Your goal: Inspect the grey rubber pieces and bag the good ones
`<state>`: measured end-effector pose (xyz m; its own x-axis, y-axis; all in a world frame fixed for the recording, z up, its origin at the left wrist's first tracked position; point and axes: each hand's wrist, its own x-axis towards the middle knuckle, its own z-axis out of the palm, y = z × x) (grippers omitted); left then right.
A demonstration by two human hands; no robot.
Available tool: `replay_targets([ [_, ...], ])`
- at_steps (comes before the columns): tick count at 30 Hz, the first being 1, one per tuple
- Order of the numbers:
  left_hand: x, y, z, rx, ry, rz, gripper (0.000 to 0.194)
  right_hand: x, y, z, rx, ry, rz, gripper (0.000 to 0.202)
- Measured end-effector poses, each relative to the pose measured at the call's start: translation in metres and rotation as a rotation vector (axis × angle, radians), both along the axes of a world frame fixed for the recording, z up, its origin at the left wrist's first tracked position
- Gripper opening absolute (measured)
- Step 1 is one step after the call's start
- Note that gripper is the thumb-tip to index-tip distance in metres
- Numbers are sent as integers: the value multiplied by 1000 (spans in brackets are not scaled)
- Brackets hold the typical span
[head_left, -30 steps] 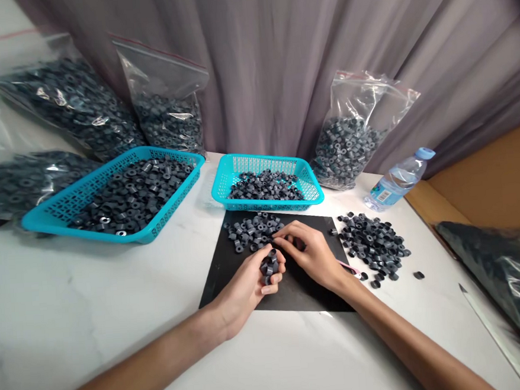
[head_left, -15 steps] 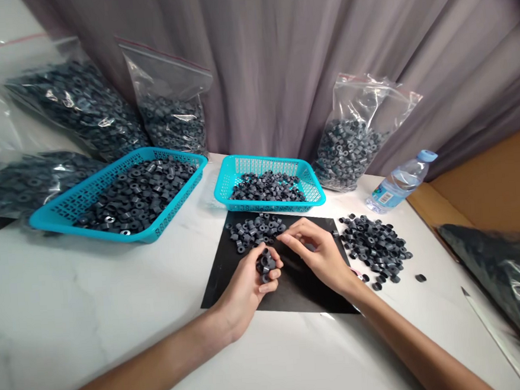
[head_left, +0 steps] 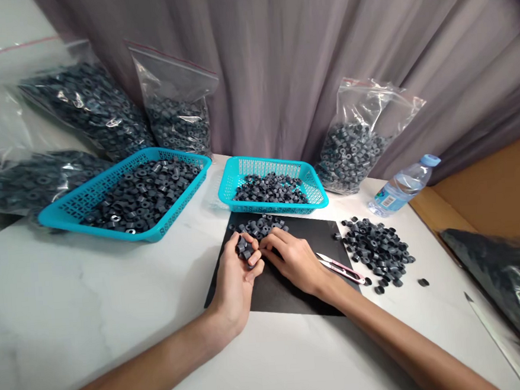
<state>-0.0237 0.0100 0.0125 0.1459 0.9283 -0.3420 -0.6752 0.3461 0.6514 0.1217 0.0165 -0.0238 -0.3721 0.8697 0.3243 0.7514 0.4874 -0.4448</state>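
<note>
My left hand [head_left: 239, 273] is curled round several small dark grey rings [head_left: 245, 249], above the left part of a black mat [head_left: 280, 294]. Close beside its fingertips, my right hand [head_left: 289, 257] has its fingers pinched together; whatever they hold is too small to make out. Behind both hands, a heap of dark rings [head_left: 262, 225] lies at the mat's far edge, partly hidden by them. Pink-handled snips [head_left: 342, 269] rest at the mat's right side, near my right wrist.
Blue baskets of rings stand behind, one at the left [head_left: 155, 231] and one in the middle [head_left: 278, 205]. A loose ring pile [head_left: 377, 249], a water bottle [head_left: 404, 185] and a filled bag [head_left: 350, 153] are at the right. More filled bags [head_left: 179, 120] stand back left.
My left hand has moved left and slightly up with its rings. My right hand has moved left to its fingertips, uncovering the snips. The view has shifted slightly.
</note>
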Motion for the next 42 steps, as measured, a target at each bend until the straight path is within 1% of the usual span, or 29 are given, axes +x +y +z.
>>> replay_targets([
  [4,1,-1,-2,-10,15,-5,17,5,-3,-2,-27,25,-3,11],
  [7,1,0,-5,-23,49,-31,17,10,-6,4,-33,179,-31,10],
  [11,3,2,-9,-78,96,-165,19,18,-12,22,-57,432,-53,11],
  [14,4,2,-9,-81,105,-243,17,22,-15,32,-163,547,-4,14],
  [16,4,2,-8,-79,109,-279,15,23,-17,33,-234,587,32,15],
  [20,5,0,-7,-93,118,-314,14,24,-19,30,-296,581,70,17],
  [25,5,0,-8,-93,131,-312,12,28,-24,31,-289,544,62,17],
  [30,5,1,-6,-31,167,-355,19,33,-33,33,-302,531,58,15],
  [33,6,1,-4,-23,169,-374,22,36,-38,34,-301,550,59,12],
  [38,9,1,2,-89,125,-376,22,40,-44,39,-278,536,68,10],
  [42,9,1,4,-141,66,-404,22,43,-47,42,-273,525,50,10],
])
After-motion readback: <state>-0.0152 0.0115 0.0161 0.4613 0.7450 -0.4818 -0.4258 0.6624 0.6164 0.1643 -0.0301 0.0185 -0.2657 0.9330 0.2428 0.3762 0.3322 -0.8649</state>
